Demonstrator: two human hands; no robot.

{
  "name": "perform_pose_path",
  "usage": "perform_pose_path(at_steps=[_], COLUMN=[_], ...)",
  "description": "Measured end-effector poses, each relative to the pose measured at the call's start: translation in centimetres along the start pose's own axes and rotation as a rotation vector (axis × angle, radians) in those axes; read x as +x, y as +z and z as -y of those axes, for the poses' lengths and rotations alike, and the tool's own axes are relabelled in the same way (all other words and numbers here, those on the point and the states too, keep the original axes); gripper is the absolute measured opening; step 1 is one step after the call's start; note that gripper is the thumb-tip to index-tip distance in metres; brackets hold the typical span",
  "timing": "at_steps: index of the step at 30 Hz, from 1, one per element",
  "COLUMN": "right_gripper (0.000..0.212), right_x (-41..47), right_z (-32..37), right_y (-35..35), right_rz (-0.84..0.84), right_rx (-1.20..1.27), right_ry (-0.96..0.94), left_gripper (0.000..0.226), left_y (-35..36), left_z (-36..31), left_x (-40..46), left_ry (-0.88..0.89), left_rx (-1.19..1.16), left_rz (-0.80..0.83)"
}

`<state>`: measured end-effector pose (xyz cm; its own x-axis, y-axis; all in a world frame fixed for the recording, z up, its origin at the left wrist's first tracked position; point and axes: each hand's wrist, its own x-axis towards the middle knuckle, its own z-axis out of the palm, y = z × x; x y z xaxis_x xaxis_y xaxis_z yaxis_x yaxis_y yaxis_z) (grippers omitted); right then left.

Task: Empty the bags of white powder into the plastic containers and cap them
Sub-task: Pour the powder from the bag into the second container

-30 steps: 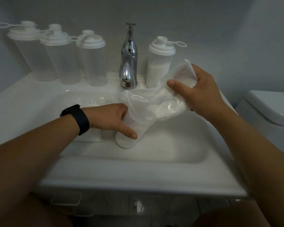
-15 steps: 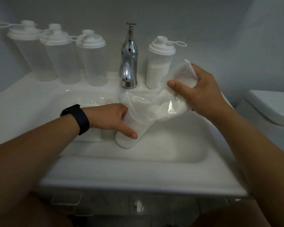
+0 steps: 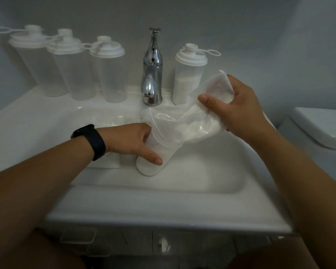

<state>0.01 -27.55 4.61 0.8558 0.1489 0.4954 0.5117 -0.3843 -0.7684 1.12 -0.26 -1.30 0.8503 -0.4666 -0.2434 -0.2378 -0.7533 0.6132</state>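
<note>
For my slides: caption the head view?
Right hand tips powder bag into container steadied by left hand.

Your clear plastic bag (image 3: 184, 125) holds white powder (image 3: 204, 129). The sink (image 3: 124, 202) is glossy white, the tap (image 3: 152, 70) shiny silver with a small red dot. Your wristband (image 3: 91, 140) is plain black.

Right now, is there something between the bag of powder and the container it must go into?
Nothing visible. The bag, lifted by the right hand, has its open mouth over the uncapped container, which the left hand holds in the sink.
</note>
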Motion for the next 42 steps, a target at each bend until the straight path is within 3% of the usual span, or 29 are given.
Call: perform_pose_path(at_steps=[11, 16, 20, 24, 27, 31, 34, 39, 42], right_gripper=[0.022, 0.024, 0.023, 0.021, 0.021, 0.022, 0.025, 0.027, 0.027], right_x=[0.05, 0.08, 0.0, 0.04, 0.07, 0.1, 0.06, 0.11, 0.05], right_z=[0.02, 0.02, -0.17, 0.0, 0.04, 0.04, -0.2, -0.12, -0.15], right_y=[-0.14, -0.14, 0.01, -0.06, -0.02, -0.07, 0.04, 0.03, 0.08], right_rz=[-0.001, -0.014, 0.016, 0.005, 0.008, 0.0, 0.009, 0.002, 0.008], right_rx=[-0.01, -0.012, -0.026, -0.018, -0.012, -0.028, -0.049, -0.051, -0.048], right_ry=[0.002, -0.004, 0.01, -0.003, 0.004, -0.001, 0.002, -0.003, 0.003], left_gripper=[0.089, 0.097, 0.043, 0.068, 0.045, 0.056, 0.031, 0.048, 0.038], left_y=[0.0, 0.1, 0.05, 0.07, 0.08, 0.08, 0.05, 0.08, 0.01], left_z=[-0.42, -0.04, -0.19, -0.07, 0.0, -0.25, -0.25, -0.06, -0.08], left_x=[-0.18, 0.09, 0.25, 0.43, 0.49, 0.19, 0.44, 0.34, 0.42], left_ry=[0.002, -0.017, -0.032, -0.025, -0.048, -0.021, -0.012, -0.018, -0.017], left_rx=[-0.005, -0.013, -0.02, -0.007, 0.001, -0.016, -0.028, -0.035, -0.027], left_rz=[0.009, 0.004, 0.024, -0.008, 0.001, 0.015, 0.034, 0.015, 0.027])
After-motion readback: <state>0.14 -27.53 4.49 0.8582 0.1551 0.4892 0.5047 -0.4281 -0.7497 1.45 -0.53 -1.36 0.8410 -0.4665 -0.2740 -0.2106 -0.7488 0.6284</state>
